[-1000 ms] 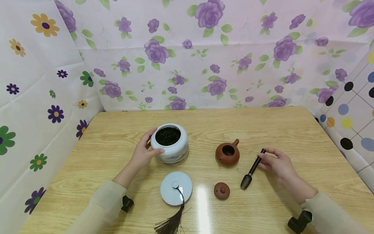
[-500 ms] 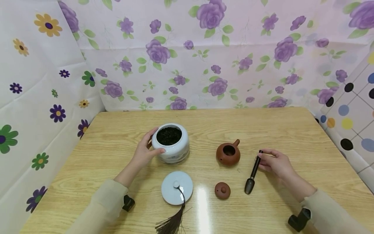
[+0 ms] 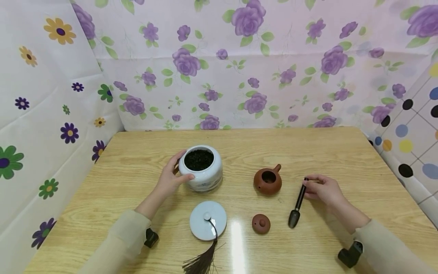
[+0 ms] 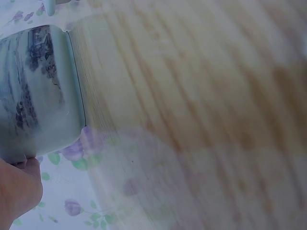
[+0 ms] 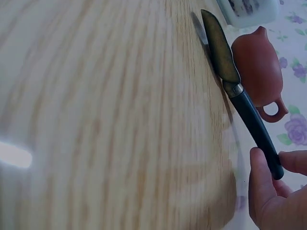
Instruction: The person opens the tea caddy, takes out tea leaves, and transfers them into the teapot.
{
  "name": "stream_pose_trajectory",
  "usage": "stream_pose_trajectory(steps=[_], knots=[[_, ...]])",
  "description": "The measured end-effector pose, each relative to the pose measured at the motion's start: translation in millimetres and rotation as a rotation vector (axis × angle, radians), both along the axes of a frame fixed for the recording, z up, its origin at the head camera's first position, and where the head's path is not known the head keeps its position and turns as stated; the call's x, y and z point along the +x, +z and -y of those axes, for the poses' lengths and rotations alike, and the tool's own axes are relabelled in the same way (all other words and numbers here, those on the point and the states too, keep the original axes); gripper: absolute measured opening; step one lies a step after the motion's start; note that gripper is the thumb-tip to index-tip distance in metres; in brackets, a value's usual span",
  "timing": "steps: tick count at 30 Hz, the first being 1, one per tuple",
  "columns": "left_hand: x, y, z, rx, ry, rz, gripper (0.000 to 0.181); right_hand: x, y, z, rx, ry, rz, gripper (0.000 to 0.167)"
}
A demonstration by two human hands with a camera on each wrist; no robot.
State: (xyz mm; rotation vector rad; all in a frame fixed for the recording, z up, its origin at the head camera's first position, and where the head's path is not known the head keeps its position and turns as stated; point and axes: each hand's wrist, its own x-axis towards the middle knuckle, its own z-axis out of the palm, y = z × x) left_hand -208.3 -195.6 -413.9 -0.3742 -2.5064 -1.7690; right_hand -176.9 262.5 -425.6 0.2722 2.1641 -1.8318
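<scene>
My left hand holds the left side of a white porcelain jar, thumb at the front and fingers round the back. Dark tea leaves show inside its open mouth. In the left wrist view the jar's painted side appears with part of the hand. At the right, my right hand pinches the end of a tea scoop's black handle. The scoop's dark bowl points toward the near edge, and in the right wrist view a shadow lies beside the scoop.
Between the hands stands a brown clay teapot, uncovered, with its handle toward the back. Its small lid lies in front of it. The jar's pale lid with a dark tassel lies near the left hand. Patterned cloth borders the wooden table.
The scoop's bowl has swung a little to the right and toward the near edge in my right hand. My left hand stays on the jar. The head view has shifted slightly.
</scene>
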Motion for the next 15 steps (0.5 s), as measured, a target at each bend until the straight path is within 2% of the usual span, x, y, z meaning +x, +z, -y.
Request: stream_pose_trajectory(steps=[15], knots=[[0.6,1.5,-0.3,-0.004,-0.001,0.007,0.084,-1.0,-7.3,-5.5,0.147,0.048,-0.062,0.043]])
